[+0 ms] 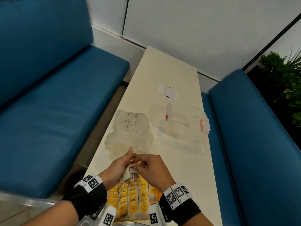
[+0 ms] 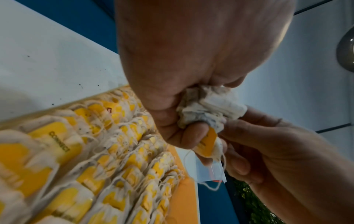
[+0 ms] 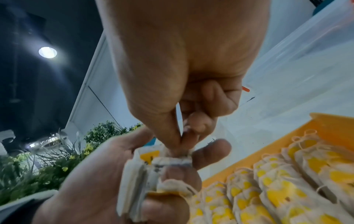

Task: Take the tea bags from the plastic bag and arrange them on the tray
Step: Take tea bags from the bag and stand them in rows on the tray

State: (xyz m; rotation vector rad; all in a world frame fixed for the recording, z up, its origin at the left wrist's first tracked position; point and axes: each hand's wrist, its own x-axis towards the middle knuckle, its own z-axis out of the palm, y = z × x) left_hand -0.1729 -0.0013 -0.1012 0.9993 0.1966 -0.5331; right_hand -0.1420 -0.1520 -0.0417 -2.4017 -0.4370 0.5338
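Rows of tea bags (image 1: 130,201) already fill the near tray (image 3: 333,127), the plastic bag (image 1: 128,132) looks nearly empty, and left hand (image 1: 117,168) grips a last bunch (image 2: 206,109) that right hand (image 1: 154,168) pinches.

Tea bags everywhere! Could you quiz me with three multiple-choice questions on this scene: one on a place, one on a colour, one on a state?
1. Where does the emptied plastic bag lie?
A. On the table beyond the hands
B. On the blue seat
C. Inside the tray

2. What colour is the tray?
A. Green
B. Orange
C. Black

3. What is the left hand doing?
A. Lying flat on the table
B. Hanging idle
C. Holding a bunch of tea bags

Answers: A, the head view shows it crumpled past both hands; B, its orange rim frames the rows; C, its fingers curl round them while the right hand pinches one.
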